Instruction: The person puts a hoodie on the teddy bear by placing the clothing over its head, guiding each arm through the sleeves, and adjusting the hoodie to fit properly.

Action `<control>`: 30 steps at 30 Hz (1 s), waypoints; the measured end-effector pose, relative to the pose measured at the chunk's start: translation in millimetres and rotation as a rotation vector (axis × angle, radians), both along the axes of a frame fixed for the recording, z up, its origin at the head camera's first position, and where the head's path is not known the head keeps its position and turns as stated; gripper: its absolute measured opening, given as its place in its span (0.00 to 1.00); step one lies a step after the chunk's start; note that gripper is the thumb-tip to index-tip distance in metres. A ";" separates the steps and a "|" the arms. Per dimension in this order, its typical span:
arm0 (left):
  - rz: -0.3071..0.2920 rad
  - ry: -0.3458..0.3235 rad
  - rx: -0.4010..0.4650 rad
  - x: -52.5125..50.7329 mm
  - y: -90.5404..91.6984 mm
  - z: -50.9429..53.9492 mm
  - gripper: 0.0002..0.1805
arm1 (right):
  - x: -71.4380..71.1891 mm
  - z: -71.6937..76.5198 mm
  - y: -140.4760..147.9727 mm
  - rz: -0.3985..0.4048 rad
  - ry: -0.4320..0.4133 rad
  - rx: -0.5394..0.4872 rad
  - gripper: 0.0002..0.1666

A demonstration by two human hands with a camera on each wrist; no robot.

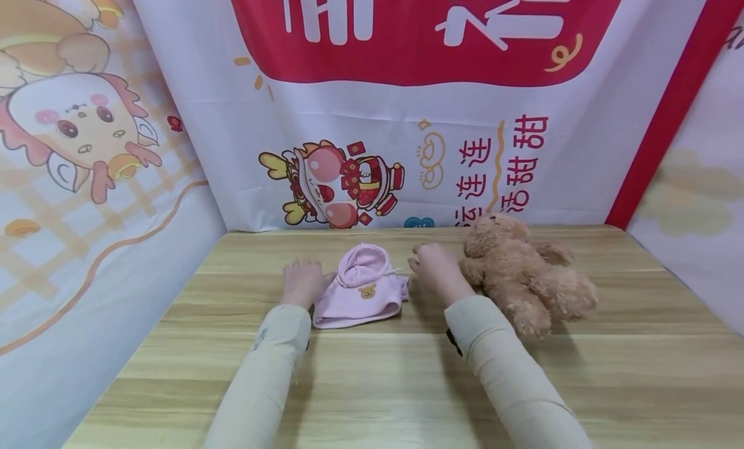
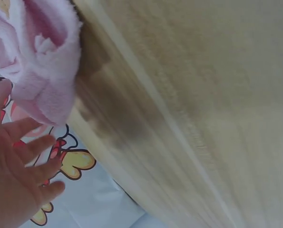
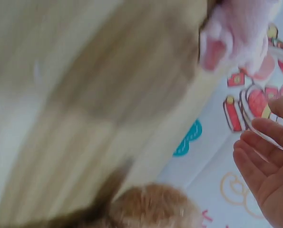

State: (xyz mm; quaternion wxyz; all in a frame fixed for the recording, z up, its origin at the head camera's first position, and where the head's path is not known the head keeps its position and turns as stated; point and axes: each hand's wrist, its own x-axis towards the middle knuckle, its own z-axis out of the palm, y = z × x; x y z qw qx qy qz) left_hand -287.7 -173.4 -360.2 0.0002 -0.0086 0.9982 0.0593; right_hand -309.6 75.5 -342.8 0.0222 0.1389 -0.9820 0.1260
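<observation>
A small pink hoodie with a bear-face patch lies on the wooden table, its hood toward the back. My left hand is at its left side, thumb by the sleeve. In the left wrist view the fingers of the left hand are spread beside the pink cloth. Between the hoodie and a brown teddy bear is my right hand, holding nothing. The right wrist view shows the right hand with loosely bent fingers, apart from the hoodie. The bear lies on its back at the right.
The wooden table ends at the back against a white and red printed cloth. Another printed cloth hangs along the left side, and a pale one along the right.
</observation>
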 end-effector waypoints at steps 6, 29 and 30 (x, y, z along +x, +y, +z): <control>-0.109 -0.011 0.031 -0.7 -1.5 -7.7 0.21 | 3.4 -20.3 -19.7 0.066 -0.056 -0.010 0.18; -0.074 -0.016 0.106 0.2 0.3 -15.9 0.16 | 7.0 -43.1 -27.4 0.052 -0.151 -0.134 0.13; -0.067 -0.015 0.118 0.1 -0.4 -16.1 0.16 | 6.6 -43.5 -27.0 0.056 -0.151 -0.143 0.12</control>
